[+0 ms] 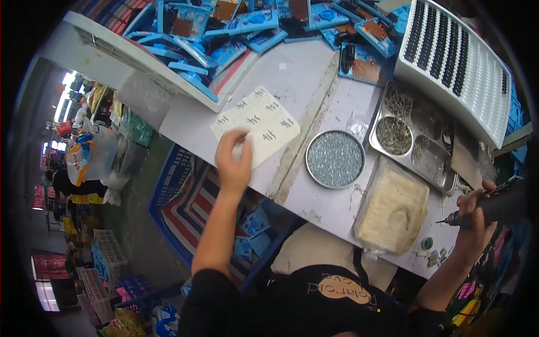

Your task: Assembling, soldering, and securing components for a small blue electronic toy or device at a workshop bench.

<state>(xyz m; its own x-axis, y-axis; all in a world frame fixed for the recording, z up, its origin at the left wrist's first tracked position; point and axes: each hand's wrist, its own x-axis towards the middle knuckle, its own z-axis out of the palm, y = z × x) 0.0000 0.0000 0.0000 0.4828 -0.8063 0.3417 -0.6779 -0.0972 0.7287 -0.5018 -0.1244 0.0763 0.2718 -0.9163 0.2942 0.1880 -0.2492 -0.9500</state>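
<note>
My left hand (234,163) is over the near left edge of a cream sheet (259,147) that bears several clusters of small dark marks or pieces. Its fingers curl toward the thumb in a pinch; the fingertips are slightly blurred, and whatever lies between them cannot be made out. At the right, my right hand (476,220) is wrapped round a black power screwdriver (502,203). The tool's thin bit points left, above the table's near right part. Between the hands stands a round dish (335,159) full of small silvery metal pieces.
A metal tray (443,173) with screws in its compartments stands right of the dish. Nearer lies a plastic-wrapped beige block (392,208). Blue plastic housings (252,21) pile up at the back. A white ribbed rack (483,73) holds black pieces. A blue crate (168,180) sits below left.
</note>
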